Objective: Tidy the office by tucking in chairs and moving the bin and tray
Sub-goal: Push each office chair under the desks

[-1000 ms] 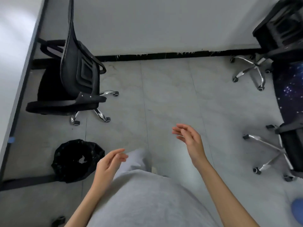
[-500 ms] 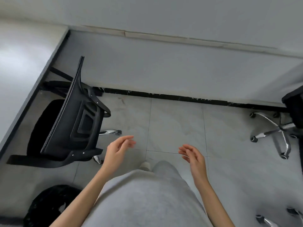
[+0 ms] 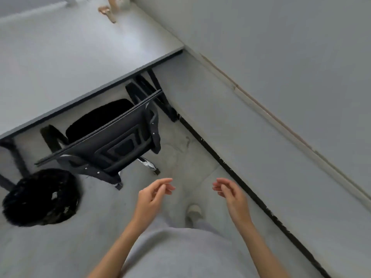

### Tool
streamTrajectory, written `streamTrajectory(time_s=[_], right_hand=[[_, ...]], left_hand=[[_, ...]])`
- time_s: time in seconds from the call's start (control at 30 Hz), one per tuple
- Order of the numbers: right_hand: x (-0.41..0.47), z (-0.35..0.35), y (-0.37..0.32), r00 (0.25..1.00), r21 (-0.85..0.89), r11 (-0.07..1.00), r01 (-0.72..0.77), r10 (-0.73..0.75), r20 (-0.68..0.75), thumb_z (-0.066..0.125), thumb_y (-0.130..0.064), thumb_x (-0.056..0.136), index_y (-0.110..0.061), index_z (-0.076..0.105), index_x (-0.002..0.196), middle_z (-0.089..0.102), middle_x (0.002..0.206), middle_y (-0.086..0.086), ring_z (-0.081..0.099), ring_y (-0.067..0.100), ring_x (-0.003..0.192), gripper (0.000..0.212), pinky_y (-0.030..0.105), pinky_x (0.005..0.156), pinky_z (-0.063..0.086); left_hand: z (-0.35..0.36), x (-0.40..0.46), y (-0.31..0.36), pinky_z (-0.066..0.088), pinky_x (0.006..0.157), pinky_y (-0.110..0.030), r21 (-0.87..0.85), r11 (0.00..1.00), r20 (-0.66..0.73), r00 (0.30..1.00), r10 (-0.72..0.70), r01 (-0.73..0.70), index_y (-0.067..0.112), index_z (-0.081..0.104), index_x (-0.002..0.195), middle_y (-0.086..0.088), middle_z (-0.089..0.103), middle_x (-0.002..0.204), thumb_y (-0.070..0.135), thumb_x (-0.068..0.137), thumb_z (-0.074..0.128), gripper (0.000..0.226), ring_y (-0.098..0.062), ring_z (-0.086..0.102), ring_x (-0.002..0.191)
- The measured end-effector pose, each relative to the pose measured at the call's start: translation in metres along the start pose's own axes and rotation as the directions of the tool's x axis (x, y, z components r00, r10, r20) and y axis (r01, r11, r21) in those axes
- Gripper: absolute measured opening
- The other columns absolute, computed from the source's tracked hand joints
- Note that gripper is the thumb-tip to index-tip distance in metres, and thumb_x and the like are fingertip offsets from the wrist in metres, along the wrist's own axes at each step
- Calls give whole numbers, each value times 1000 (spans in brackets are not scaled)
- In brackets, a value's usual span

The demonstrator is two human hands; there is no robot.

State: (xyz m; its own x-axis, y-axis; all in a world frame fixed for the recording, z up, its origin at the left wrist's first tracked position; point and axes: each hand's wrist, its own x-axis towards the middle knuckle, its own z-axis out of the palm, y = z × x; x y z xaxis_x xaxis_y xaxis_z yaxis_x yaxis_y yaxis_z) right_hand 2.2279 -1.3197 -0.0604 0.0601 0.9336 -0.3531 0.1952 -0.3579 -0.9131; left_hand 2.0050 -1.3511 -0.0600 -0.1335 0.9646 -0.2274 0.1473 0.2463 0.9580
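- Long grey desk (image 3: 60,63): its edge is the line to push toward.
- Black mesh-backed swivel chair (image 3: 112,141): seat only partly under the desk, backrest angled; square it, then roll it straight in.
- Round black bin (image 3: 40,197) stands on the floor just left of the chair; steer clear of it.
- Left hand (image 3: 152,195), right hand (image 3: 230,193): fingers loosely curled, empty, short of the backrest; take its top edge with both.

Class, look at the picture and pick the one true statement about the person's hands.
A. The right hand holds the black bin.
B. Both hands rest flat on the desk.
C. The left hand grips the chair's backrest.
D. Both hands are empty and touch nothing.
D: the left hand and right hand hang open in the air above the floor, clear of the chair, the bin and the desk.
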Motion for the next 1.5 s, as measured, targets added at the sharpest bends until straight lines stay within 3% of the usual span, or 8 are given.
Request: streamTrajectory(time_s=[0.27,0.47,0.63,0.73,0.87,0.97,1.1,1.5], right_hand=[[106,64,-87,867,-33,969,244,-203,454,42,1,94,-20,63,95,68,90,1,66,5,81,30,14,77,50],[143,136,-109,770,-137,879,456,-312,557,48,0,91,-17,64,102,69,98,1,64,4,91,25,12,82,47],[184,195,-137,446,-245,391,887,-589,674,63,-8,82,-6,58,119,63,116,5,55,16,109,37,17,94,41],[220,231,-149,288,-275,93,957,-431,855,69,-23,80,-7,51,128,57,128,9,47,24,124,53,30,103,37],[248,266,-147,326,-337,-60,940,-138,935,63,-30,84,-13,54,125,58,125,3,51,22,119,45,35,94,45],[257,272,-141,349,-359,-115,926,-99,932,54,-32,87,-22,63,111,66,107,-6,60,18,97,28,32,71,51],[271,275,-142,316,-330,-103,938,-132,940,54,-35,87,-22,64,108,68,102,-5,63,21,90,27,32,67,49],[370,318,-199,256,-259,-189,947,-40,966,54,-35,84,-29,63,109,67,106,-8,61,19,99,27,30,74,44]], left_hand=[[-14,-40,-24,50,76,-21,-138,968,-469,846,-252,212,28,63,95,18,72,83,26,83,43,24,-5,66,76],[-66,0,-16,45,76,-9,17,985,-588,798,-129,172,18,64,104,12,71,83,22,84,43,29,-1,63,85],[-147,65,8,38,95,-22,586,807,-511,807,296,75,7,61,115,0,63,108,25,84,45,39,-11,51,105],[-183,107,11,46,92,-39,842,520,-339,892,298,146,6,54,124,-10,61,116,27,80,62,50,-23,53,110],[-189,151,-3,47,81,-35,885,383,-242,965,-103,263,14,46,128,-4,60,115,38,84,59,52,-22,56,104],[-185,160,-13,42,54,-29,879,381,-310,951,-2,287,17,61,97,2,65,88,30,78,66,23,-18,60,83],[-183,165,-18,29,39,-21,877,360,-376,921,105,317,15,60,69,3,59,59,23,54,86,31,-18,57,54],[-160,248,11,36,56,-29,744,469,-552,833,31,476,8,56,95,-5,58,93,24,88,54,17,-20,52,86]])
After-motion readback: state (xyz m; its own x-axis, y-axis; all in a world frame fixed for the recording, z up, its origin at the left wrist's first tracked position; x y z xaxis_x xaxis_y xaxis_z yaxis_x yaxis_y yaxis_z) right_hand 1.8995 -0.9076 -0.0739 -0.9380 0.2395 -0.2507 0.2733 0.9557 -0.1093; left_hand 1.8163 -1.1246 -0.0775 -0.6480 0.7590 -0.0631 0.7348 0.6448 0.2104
